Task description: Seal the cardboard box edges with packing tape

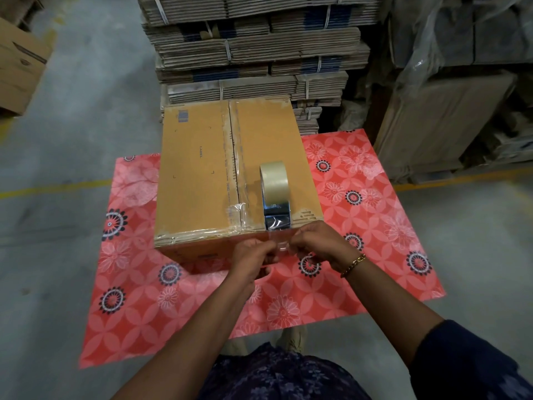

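A closed brown cardboard box [199,174] stands on a red flowered table. Clear tape runs along its centre seam and along the left part of its near top edge. A roll of clear packing tape [274,181] stands on edge on the box top near the front right. A strip of tape [278,238] runs from the roll down over the near edge. My left hand [253,254] and my right hand [317,243] both pinch the strip's free end in front of the box's near face, fingertips almost touching.
The red flowered table cover [360,203] extends around the box on all sides. Tall stacks of bundled flat cartons [259,47] rise right behind the table. Plastic-wrapped cartons [450,111] stand at the right, an open carton [20,62] at the far left on the concrete floor.
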### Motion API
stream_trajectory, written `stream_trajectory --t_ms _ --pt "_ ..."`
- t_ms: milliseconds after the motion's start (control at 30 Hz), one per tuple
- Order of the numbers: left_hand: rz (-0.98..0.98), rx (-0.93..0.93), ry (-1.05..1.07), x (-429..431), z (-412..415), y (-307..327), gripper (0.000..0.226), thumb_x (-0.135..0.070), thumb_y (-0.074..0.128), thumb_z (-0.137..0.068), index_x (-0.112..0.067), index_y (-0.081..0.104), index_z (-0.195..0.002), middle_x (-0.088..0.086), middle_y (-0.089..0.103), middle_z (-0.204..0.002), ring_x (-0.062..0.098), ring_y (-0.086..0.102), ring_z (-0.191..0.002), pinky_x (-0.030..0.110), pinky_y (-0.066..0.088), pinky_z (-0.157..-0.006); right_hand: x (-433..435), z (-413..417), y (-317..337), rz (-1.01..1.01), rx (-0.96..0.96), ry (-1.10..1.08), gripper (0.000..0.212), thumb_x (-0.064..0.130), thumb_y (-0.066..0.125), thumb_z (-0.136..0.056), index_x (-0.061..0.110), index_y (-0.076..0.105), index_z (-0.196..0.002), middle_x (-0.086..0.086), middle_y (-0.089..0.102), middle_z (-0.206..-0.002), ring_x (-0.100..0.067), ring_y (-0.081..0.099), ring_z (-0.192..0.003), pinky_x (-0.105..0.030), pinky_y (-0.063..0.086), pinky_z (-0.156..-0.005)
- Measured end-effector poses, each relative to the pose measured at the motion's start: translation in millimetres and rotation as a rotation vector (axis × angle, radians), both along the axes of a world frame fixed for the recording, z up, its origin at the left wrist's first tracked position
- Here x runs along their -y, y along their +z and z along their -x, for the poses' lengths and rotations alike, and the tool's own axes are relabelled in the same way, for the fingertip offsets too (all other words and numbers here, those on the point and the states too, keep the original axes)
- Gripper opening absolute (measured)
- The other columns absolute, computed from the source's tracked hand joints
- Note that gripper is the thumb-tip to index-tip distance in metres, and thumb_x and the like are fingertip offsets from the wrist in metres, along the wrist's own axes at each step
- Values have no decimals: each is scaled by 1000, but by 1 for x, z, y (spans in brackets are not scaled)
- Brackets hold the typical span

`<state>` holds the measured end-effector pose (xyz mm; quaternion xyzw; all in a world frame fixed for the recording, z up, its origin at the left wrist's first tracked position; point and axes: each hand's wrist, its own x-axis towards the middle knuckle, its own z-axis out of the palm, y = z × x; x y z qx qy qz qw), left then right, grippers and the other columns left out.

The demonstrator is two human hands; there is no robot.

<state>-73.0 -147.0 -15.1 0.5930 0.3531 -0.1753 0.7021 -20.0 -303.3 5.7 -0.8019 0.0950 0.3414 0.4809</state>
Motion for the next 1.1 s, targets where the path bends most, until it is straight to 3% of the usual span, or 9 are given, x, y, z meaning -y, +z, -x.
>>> stream_trajectory --t_ms 200,433,533,667,900,1100 --pt "0 -10 -9 4 -3 0 25 1 71 -81 -12 54 -69 4 62 -48 6 48 -33 18 32 -36 -4 5 -6 -41 -22 -121 16 5 72 -76 13 63 -66 2 57 -52 -3 48 -36 -14 38 -39" --pt "1 -19 -13 4 -2 0 27 -2 72 -83 -15 53 -67 2 62 -48 7 49 -37 20 32 -39 -6 11 -15 -138 -22 -214 29 1 71 -79 16 55 -61 0 55 -53 -4 48 -35 -18 42 -38" --pt "6 -21 -12 3 -3 1 27 -2 72 -83 -15 53 -68 1 62 -47 5 49 -35 18 32 -37 -6 14 -16 -167 -32 -271 28 0 73 -79 17 52 -73 0 58 -60 -2 54 -39 -22 48 -40" --pt "16 -29 -22 -1 -2 1 26 2 70 -83 -13 53 -69 2 64 -47 5 51 -35 17 33 -36 -3 17 -17 -241 -72 -349 45 -6 75 -75 19 41 -89 -5 56 -77 -8 55 -49 -26 50 -41" --pt "38 -7 -16 -9 -3 2 47 5 78 -78 -20 38 -71 4 68 -55 10 67 -48 17 33 -32 1 19 -19 -275 -78 -389 39 -5 75 -75 18 49 -93 -6 57 -79 -10 51 -52 -28 54 -44" --pt "64 7 -7 -10 -1 2 43 5 78 -79 -19 42 -84 6 66 -67 12 68 -50 19 37 -34 1 22 -18 -335 -170 -292 21 11 71 -83 16 64 -101 -2 67 -82 -11 60 -58 -25 51 -46"
